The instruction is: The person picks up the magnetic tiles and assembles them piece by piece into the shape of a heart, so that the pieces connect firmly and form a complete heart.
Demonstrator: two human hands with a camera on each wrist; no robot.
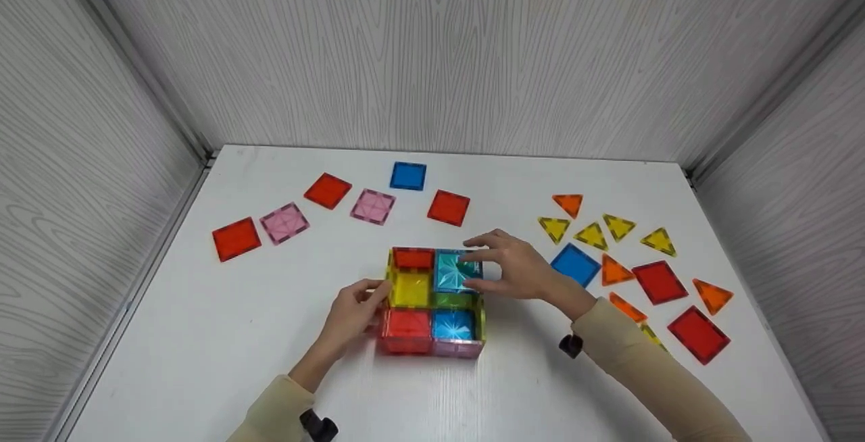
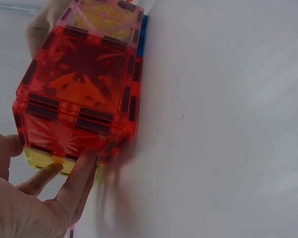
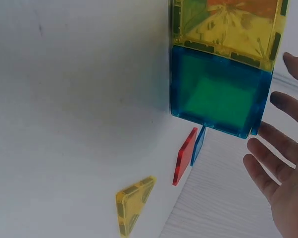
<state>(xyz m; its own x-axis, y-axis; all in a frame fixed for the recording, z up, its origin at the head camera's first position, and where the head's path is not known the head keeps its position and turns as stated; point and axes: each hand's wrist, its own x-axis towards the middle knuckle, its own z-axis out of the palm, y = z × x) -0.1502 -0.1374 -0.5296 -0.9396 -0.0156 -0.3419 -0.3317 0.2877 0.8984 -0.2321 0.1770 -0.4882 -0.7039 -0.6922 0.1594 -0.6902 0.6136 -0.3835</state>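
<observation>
A low box of translucent magnetic tiles [image 1: 407, 326] stands mid-table, with red, yellow, green, blue and pink panels. A light-blue square tile [image 1: 448, 266] lies over its back right compartment; a red one covers the front left. My left hand [image 1: 346, 315] rests against the box's left side. In the left wrist view, its extended fingers touch the red end wall [image 2: 62, 134]. My right hand [image 1: 519, 269] is at the back right corner, fingers spread and fingertips over the light-blue tile. The right wrist view has those fingers beside a blue wall [image 3: 216, 91], under no visible curl.
Behind the box lie loose squares: red [image 1: 236, 239], pink [image 1: 284, 224] and blue [image 1: 408, 176]. To the right are yellow triangles [image 1: 591, 236], orange triangles [image 1: 713, 295], red squares [image 1: 699, 335] and a blue square [image 1: 575, 265], partly near the right forearm. Grey panels [image 1: 432, 57] enclose the table.
</observation>
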